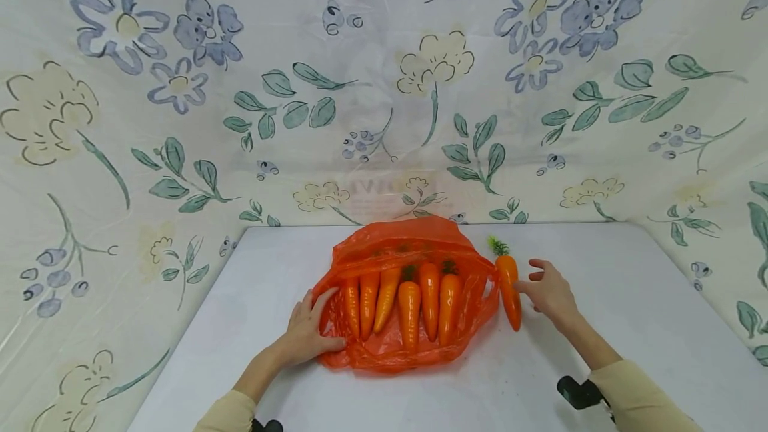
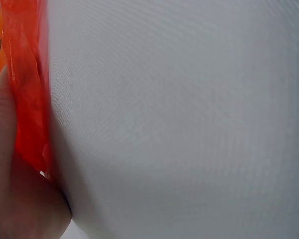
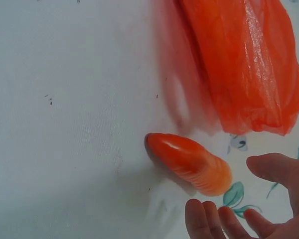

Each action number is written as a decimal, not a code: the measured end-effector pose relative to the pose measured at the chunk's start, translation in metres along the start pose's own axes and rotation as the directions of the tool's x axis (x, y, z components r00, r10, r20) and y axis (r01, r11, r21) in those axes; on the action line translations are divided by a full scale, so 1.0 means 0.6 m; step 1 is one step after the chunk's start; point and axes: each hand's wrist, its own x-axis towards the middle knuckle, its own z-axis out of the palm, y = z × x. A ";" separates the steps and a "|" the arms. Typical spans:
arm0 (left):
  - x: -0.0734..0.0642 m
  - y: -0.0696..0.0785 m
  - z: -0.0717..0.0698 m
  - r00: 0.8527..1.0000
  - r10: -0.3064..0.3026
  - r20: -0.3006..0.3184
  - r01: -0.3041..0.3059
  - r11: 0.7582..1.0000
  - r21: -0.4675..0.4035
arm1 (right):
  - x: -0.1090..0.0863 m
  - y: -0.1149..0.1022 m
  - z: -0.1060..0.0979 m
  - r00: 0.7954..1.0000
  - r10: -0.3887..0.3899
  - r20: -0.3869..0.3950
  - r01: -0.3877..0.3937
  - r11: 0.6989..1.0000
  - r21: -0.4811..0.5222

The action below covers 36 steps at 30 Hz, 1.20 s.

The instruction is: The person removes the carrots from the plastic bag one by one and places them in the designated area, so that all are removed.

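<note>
A loose carrot is lying on the white table, just beside a red plastic bag; the right hand is reaching to it, thumb and fingers apart. Six other carrots are showing inside the bag, whose left edge the left hand is touching, fingers spread

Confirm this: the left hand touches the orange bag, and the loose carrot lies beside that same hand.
Wrong: the loose carrot lies beside the right hand, as the head and right wrist views show. The left hand does touch the orange bag.
</note>
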 end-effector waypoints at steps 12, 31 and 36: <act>0.002 -0.003 0.001 1.000 0.006 0.000 -0.006 1.000 0.000 | -0.004 -0.007 -0.001 1.000 -0.012 -0.006 0.012 0.998 0.054; 0.001 -0.003 0.001 0.999 0.033 -0.005 -0.033 0.999 0.005 | -0.020 -0.032 -0.017 0.995 -0.098 0.032 0.096 0.992 0.083; 0.000 -0.003 0.001 1.000 0.030 -0.005 -0.030 1.000 0.004 | -0.029 -0.047 -0.014 0.988 -0.147 0.042 0.143 0.986 0.087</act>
